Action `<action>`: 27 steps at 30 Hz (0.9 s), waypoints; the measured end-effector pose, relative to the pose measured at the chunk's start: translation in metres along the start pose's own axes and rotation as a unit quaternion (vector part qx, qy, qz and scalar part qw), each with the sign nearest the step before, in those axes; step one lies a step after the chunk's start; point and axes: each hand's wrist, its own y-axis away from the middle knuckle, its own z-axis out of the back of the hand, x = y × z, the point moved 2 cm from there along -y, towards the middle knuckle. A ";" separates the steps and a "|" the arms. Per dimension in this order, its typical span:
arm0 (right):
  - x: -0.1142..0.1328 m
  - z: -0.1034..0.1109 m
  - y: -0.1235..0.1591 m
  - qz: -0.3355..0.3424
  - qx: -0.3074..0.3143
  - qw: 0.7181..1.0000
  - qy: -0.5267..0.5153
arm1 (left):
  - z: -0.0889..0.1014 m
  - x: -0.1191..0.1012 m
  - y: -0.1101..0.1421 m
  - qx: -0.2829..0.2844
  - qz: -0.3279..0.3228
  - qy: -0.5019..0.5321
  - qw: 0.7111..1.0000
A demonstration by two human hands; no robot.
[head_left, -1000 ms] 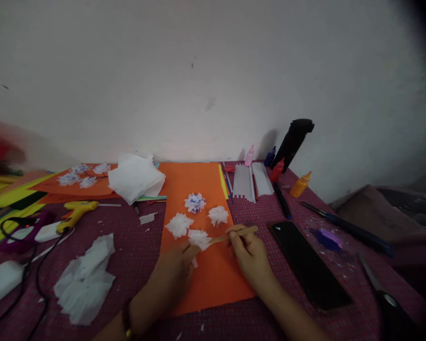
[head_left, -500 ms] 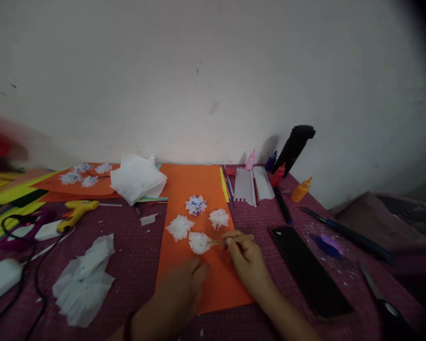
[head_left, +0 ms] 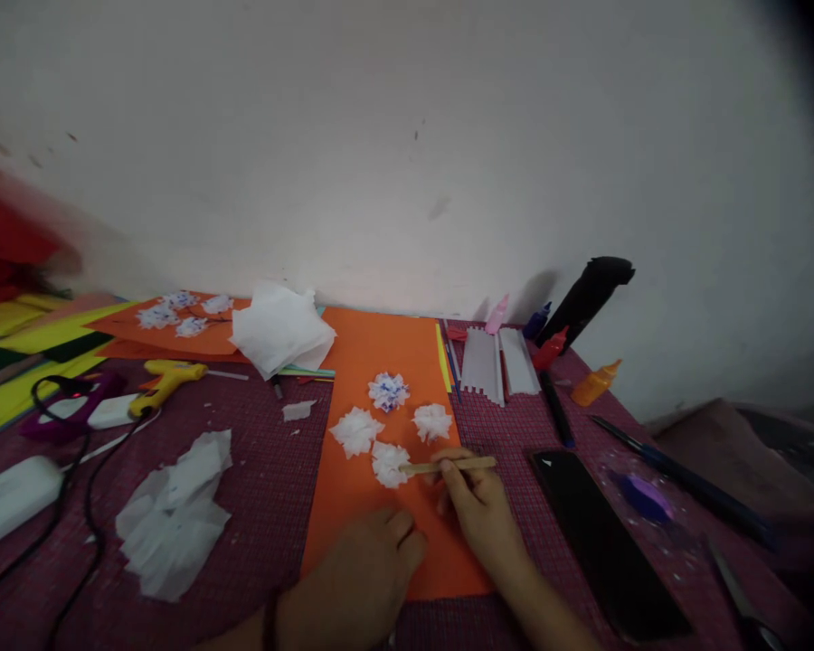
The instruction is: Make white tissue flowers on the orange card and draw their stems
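Observation:
My right hand point(head_left: 478, 497) is closed round a flat wooden stick point(head_left: 471, 464), whose left tip touches a white tissue-paper flower point(head_left: 389, 463) on an orange sheet point(head_left: 386, 344). Two more white flowers, one at the left point(head_left: 356, 431) and one at the right point(head_left: 432, 421), lie close by on the sheet. Above them sits a flower with blue-tinted edges point(head_left: 388, 391). Over the lower part of the sheet is my left hand point(head_left: 363, 574), its fingers curled; what they hold, if anything, is hidden.
Left are a yellow glue gun point(head_left: 169, 384), black cable, white power strip point(head_left: 17, 497) and crumpled tissue point(head_left: 176, 524). Tissue sheets point(head_left: 281, 330) lie behind. To the right are a phone point(head_left: 603, 542), glue bottles point(head_left: 595, 382), a cutter point(head_left: 685, 479) and scissors point(head_left: 733, 583).
The whole view has shifted slightly. My left hand, blurred before, has moved right and is now steadier over the sheet. The stick stays in my right hand, its tip still at the lowest flower.

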 end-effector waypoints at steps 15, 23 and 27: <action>0.016 0.009 0.016 0.073 -0.057 0.995 0.047 | 0.007 -0.001 0.000 -0.006 0.006 0.034 0.999; 0.016 -0.008 0.010 0.103 0.048 0.982 0.152 | -0.002 0.019 0.000 -0.038 0.106 0.014 0.994; 0.014 -0.007 0.013 0.095 0.029 0.982 0.160 | -0.001 0.032 -0.006 -0.021 0.162 0.010 0.987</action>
